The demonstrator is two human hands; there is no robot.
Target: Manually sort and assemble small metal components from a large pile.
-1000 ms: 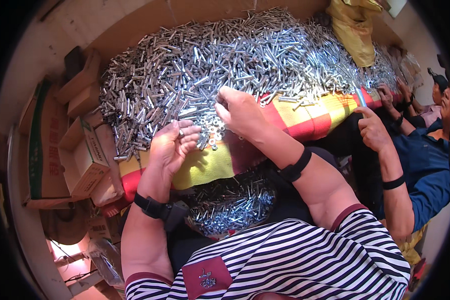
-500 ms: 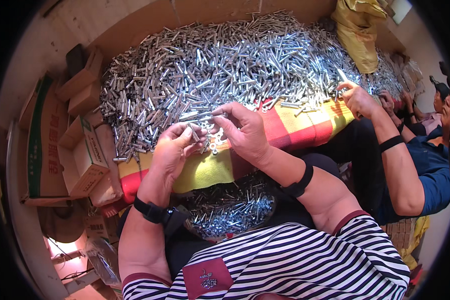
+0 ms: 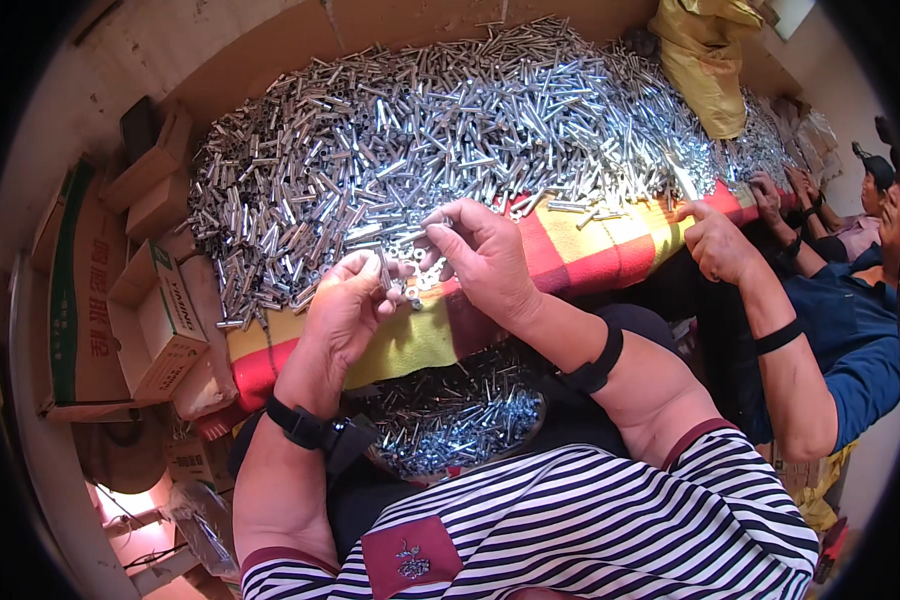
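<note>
My left hand (image 3: 350, 305) is closed in a pinch on a slim silvery bolt (image 3: 384, 272), held tilted between thumb and fingers. Just to its right, my right hand (image 3: 485, 255) has thumb and forefinger pressed together; whatever is in that pinch is too small to name. Between and below the fingertips lie several pale washers (image 3: 428, 270) on a checked cloth (image 3: 410, 345) in red, yellow and orange. Beyond both hands spreads a large heap of shiny metal bolts and sleeves (image 3: 370, 140).
A basin of loose bolts (image 3: 470, 430) sits below the cloth's edge, near my lap. Cardboard boxes (image 3: 160, 320) stand at the left. A yellow sack (image 3: 705, 70) rests on the heap's far right. A co-worker's hand (image 3: 720, 240) is at the cloth on the right, with other people beyond.
The bolt in my left hand stands more upright than before. My right hand stays nearly in place. The co-worker's nearest hand has dropped lower, toward the cloth's edge.
</note>
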